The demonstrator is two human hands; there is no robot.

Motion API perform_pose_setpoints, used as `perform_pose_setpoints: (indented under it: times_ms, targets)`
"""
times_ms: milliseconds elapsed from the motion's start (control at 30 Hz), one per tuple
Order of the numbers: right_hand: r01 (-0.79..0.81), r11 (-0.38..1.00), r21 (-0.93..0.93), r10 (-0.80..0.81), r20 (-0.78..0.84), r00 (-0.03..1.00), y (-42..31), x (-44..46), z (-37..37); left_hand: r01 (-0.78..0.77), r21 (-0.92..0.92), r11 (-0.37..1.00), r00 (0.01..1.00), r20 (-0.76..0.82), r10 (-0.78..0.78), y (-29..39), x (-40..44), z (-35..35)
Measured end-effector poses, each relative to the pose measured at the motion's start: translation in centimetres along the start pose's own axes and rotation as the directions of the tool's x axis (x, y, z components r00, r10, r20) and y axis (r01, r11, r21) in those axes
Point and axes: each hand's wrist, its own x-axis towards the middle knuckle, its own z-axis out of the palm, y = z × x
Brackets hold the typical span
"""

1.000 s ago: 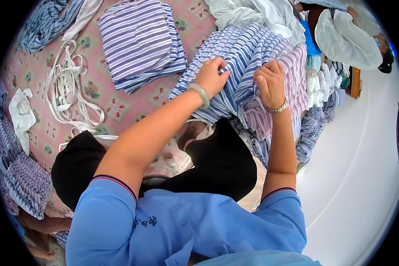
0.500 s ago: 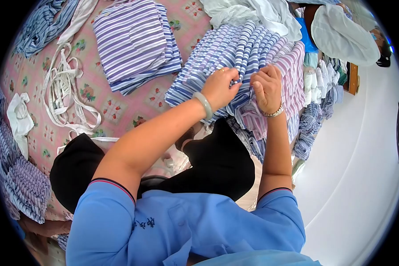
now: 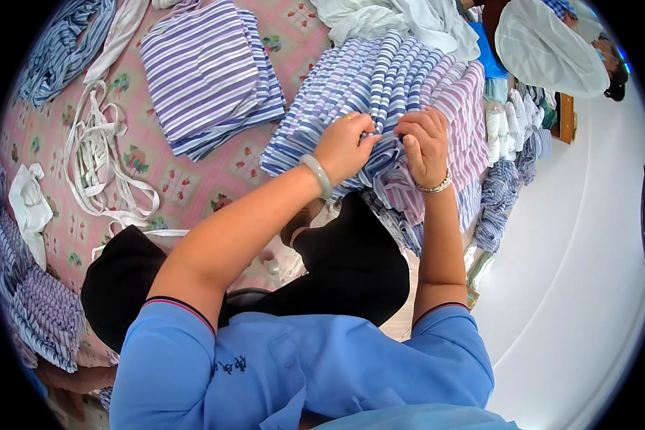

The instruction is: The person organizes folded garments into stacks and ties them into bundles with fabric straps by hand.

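Observation:
Several blue-and-white striped cloths (image 3: pixel 329 79) lie folded in overlapping rows in front of me, with pink-and-white striped ones (image 3: pixel 460 100) at their right. My left hand (image 3: pixel 344 147), below a pale bangle, pinches the near edge of a blue striped cloth between thumb and fingers. Close to its right, my right hand (image 3: pixel 424 143), with a beaded bracelet, has its fingers curled on the same cloth's edge. The fingertips of both hands are partly hidden. A flat stack of purple-and-white striped cloth (image 3: pixel 204 72) sits to the left of the rows.
White straps (image 3: pixel 97 158) lie tangled on the pink flowered sheet (image 3: pixel 186 179). Pale sheer fabric (image 3: pixel 422 25) is heaped beyond the rows. More striped bundles (image 3: pixel 498 201) line the right edge beside a white wall. A person in a white garment (image 3: pixel 551 50) is at the upper right.
Both hands have stayed at the cloth's near edge and moved slightly closer together. More of the blue striped folds now lie flat beyond my fingers. The view has shifted a little.

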Motion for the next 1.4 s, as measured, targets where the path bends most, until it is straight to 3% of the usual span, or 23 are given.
perform_pose_setpoints:
  times_ms: [100,167,600,700,767,833,933,1000,1033,1100,1133,1167,1200,1400]
  targets:
    - [-0.028,1.0,-0.005,0.028,-0.049,0.998,0.0,-0.3,-0.1,-0.001,-0.013,1.0,1.0,0.0,0.001,0.1,0.0,-0.3]
    - [-0.045,0.999,0.009,0.046,-0.055,0.997,0.0,-0.4,-0.2,0.084,-0.029,0.996,0.996,0.045,-0.082,0.3,0.0,-0.5]
    - [-0.09,0.995,0.04,0.094,-0.108,0.99,0.2,-1.3,-0.5,0.078,-0.028,0.997,0.996,0.04,-0.076,-0.1,0.0,-0.7]
    - [-0.039,0.996,-0.078,0.037,-0.021,0.999,-0.3,0.1,-1.0,0.073,-0.038,0.997,0.997,0.034,-0.071,0.0,-0.1,-0.6]
    - [-0.067,0.987,-0.144,0.097,0.213,0.972,-1.2,1.9,-1.3,-0.019,0.026,0.999,1.0,0.026,0.018,0.0,-0.2,-0.6]
    - [-0.026,0.985,-0.168,0.071,0.265,0.962,-1.4,3.1,-0.8,-0.026,0.057,0.998,1.0,0.018,0.025,0.1,-0.5,-0.4]
    - [0.147,0.958,-0.247,-0.006,0.494,0.87,-1.0,4.1,0.2,-0.056,0.051,0.997,0.998,-0.04,0.058,-0.1,-0.9,-0.2]
    - [0.157,0.957,-0.244,-0.011,0.51,0.86,-0.4,4.2,0.5,-0.021,-0.136,0.99,0.999,0.03,0.026,-0.7,-1.2,-0.4]
    - [0.165,0.956,-0.242,-0.014,0.526,0.85,-0.3,4.2,0.5,-0.021,-0.135,0.991,0.999,0.028,0.025,-1.1,-1.2,-0.9]
    - [0.124,0.966,-0.226,0.007,0.503,0.864,-0.5,4.1,0.2,-0.127,0.092,0.988,0.974,-0.177,0.141,-2.2,-0.7,-2.3]
    - [0.081,0.975,-0.207,0.03,0.484,0.875,-0.7,4.0,0.1,-0.055,0.235,0.97,0.961,-0.25,0.115,-3.4,-0.5,-2.4]
    - [0.083,0.975,-0.204,0.029,0.489,0.872,-0.9,3.9,0.1,0.113,0.255,0.96,0.97,-0.237,-0.051,-4.2,-0.5,-2.5]
    - [0.055,0.978,-0.202,0.046,0.463,0.885,-0.9,3.7,0.2,0.146,0.311,0.939,0.975,-0.206,-0.083,-4.8,-0.5,-2.3]
    - [0.035,0.982,-0.188,0.045,0.402,0.914,-0.8,3.3,0.6,0.198,0.47,0.86,0.977,-0.029,-0.209,-3.9,0.8,-2.4]
